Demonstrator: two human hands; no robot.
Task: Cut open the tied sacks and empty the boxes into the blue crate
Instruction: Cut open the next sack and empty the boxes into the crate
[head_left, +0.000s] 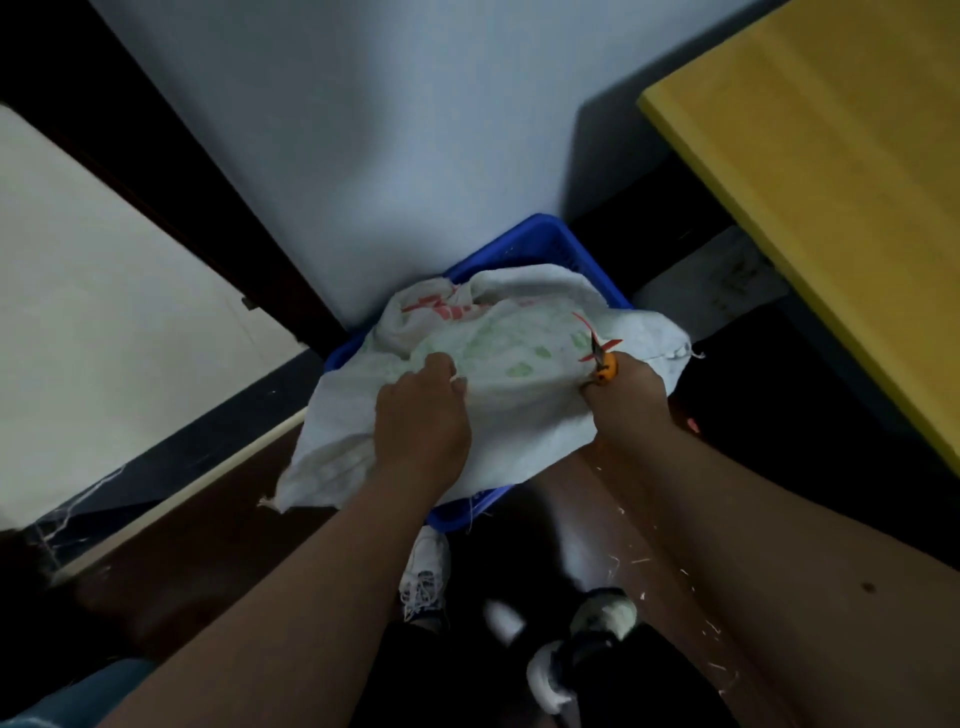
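Note:
A white woven sack with red and green print lies draped over the blue crate, covering most of its opening. My left hand pinches a fold of the sack near its middle. At the sack's right side my right hand grips the cloth and an orange-handled cutter, whose blade points up and away from me. A red strip shows by the blade. No boxes are visible; the crate's inside is hidden under the sack.
A yellow tabletop juts in at the upper right over dark legs. A pale wall rises behind the crate, and a cream panel leans at the left. My shoes stand on a brown floor littered with white threads.

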